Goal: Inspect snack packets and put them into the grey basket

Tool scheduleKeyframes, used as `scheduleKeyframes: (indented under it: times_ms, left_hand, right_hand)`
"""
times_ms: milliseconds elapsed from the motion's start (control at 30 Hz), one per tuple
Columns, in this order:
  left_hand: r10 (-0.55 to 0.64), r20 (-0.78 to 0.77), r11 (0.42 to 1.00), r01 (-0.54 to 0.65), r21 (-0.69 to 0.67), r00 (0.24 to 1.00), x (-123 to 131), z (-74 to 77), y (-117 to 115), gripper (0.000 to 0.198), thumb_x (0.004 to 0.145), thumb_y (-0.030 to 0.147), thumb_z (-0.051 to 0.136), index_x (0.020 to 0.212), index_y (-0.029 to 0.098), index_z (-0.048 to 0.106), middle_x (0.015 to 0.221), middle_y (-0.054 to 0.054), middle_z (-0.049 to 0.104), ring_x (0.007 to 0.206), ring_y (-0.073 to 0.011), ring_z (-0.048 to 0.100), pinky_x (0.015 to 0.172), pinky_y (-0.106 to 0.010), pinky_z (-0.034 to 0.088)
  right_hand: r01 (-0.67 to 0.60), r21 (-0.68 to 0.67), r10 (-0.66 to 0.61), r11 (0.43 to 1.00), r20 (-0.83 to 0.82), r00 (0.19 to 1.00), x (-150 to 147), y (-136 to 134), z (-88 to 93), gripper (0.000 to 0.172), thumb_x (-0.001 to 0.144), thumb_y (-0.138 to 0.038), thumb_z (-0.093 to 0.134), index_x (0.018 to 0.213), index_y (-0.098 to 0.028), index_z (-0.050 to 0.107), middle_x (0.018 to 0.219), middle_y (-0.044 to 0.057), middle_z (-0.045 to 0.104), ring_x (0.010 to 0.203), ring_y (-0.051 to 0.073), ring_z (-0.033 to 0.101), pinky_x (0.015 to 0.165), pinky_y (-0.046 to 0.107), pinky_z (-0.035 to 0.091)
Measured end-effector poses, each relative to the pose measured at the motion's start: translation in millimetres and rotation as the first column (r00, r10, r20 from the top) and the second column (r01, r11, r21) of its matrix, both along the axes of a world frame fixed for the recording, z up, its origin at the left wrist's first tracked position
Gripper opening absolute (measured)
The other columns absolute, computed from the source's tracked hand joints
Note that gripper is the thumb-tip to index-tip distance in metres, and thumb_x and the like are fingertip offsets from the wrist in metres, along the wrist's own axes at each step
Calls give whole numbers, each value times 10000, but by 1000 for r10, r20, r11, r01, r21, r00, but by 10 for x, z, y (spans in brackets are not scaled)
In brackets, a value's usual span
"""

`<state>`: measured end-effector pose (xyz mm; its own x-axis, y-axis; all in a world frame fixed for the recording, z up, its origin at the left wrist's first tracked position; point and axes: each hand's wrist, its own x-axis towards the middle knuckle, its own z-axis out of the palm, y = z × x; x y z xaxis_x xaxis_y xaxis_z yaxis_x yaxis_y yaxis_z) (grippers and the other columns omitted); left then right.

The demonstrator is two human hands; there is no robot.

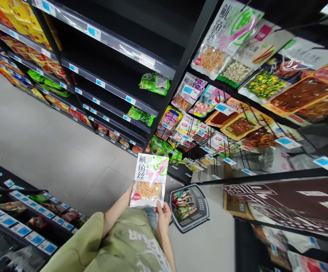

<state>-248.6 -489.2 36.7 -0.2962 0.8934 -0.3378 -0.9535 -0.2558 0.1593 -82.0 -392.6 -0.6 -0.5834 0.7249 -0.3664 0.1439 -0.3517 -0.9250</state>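
A clear-fronted pouch of shredded squid (148,180), white on top with black characters and a pink and green print, is held upright before my body. My right hand (163,214) grips its lower right corner, the thumb on the front. My left hand (131,187) is at the pouch's left edge, mostly behind it, and its fingers are hidden. On the floor to the right, just beyond my right hand, stands a dark shopping basket (202,204) with several colourful packets (184,204) inside.
Ahead on the right, a rack of hanging snack packs (237,124) includes a matching squid pouch (212,58). Dark shelves (101,60) with price tags and a few green bags (154,83) run to the left. A low display (25,215) stands at lower left. Grey tiled floor (67,151) lies between.
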Motion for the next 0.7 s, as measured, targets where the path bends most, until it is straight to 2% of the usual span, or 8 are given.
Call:
scheduleKeyframes:
  times_ms: [100, 200, 400, 567, 700]
  left_hand:
    - [77, 65, 997, -79, 18, 995, -61, -115, -3, 676, 868, 564, 503, 1320, 67, 570, 1180, -206, 703, 1181, -400, 599, 1037, -532, 412]
    - [134, 94, 990, -138, 37, 987, -79, -183, -33, 771, 879, 645, 438, 1392, 72, 487, 1231, -219, 675, 1211, -394, 583, 1054, -546, 392]
    - [67, 100, 994, -58, -88, 993, -84, -176, -68, 671, 884, 555, 519, 1382, 106, 506, 1200, -190, 698, 1166, -373, 620, 1042, -514, 422]
    - [49, 80, 988, -37, -148, 996, -102, -115, -64, 631, 889, 550, 521, 1331, 101, 549, 1161, -190, 710, 1137, -369, 636, 1036, -510, 430]
    - [24, 25, 974, -18, -224, 999, -98, -80, -21, 607, 893, 545, 533, 1295, 92, 567, 1097, -167, 731, 1088, -347, 660, 980, -454, 481]
  right_hand:
    - [84, 29, -84, 996, 13, 996, -5, -37, -37, 387, 762, -512, 741, 708, -183, 544, 551, -68, 506, 515, 92, 459, 543, 195, 372]
    - [100, 51, -102, 994, 41, 994, -13, -79, -47, 384, 785, -523, 713, 723, -187, 537, 541, -69, 507, 520, 94, 463, 544, 193, 377]
    - [129, -23, -129, 991, -1, 992, -13, -106, -51, 368, 747, -499, 746, 749, -174, 573, 569, -61, 513, 516, 92, 464, 520, 197, 397]
    - [44, -3, -44, 999, 6, 999, 8, -66, 41, 371, 678, -462, 809, 803, -137, 678, 634, -3, 611, 523, 107, 500, 521, 227, 437]
    - [-36, 14, 34, 999, 84, 996, -7, -48, 145, 393, 657, -484, 809, 742, -115, 704, 643, 48, 678, 547, 163, 575, 550, 285, 499]
